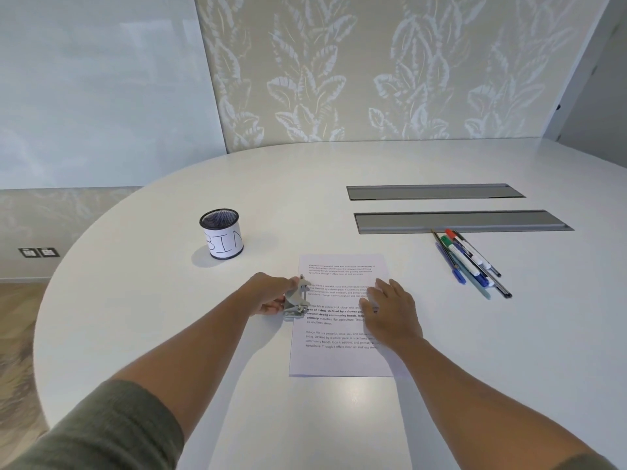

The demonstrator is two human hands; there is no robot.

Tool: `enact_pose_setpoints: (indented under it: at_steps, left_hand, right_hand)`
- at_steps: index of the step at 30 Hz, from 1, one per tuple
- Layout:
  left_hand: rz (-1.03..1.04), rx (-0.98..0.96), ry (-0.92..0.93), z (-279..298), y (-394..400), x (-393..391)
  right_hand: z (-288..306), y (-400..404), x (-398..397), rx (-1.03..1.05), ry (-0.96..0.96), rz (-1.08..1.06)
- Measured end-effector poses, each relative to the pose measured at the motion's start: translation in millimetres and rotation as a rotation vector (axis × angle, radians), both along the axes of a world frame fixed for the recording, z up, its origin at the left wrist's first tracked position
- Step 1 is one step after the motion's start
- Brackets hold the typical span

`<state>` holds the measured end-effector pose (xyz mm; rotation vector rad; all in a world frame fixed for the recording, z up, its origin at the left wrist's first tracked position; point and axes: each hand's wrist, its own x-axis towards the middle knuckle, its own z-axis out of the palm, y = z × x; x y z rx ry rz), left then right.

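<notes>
A printed sheet of paper (339,357) lies flat on the white table (475,368) in front of me. A small grey metal hole punch (297,300) sits at the sheet's left edge, about halfway up. My left hand (268,293) grips the punch from the left, fingers over its top and thumb low at its side. My right hand (390,310) rests flat on the right half of the sheet with its fingers straight, covering the ends of several text lines.
A black mesh cup (222,234) with a white label reading "BIN" stands to the back left. Several pens and markers (470,262) lie in a bunch at the right. Two grey recessed cable flaps (461,221) run across the far right of the table.
</notes>
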<state>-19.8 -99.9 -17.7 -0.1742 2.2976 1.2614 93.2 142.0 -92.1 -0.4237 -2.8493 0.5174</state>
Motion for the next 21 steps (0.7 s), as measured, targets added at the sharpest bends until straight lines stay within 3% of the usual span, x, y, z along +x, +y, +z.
enact_pose_setpoints:
  at_steps: [21]
  left_hand:
    - [0.043, 0.047, -0.005, -3.7, 0.1, 0.8]
  right_hand:
    - [0.7, -2.3, 4.8, -0.063, -0.027, 0.043]
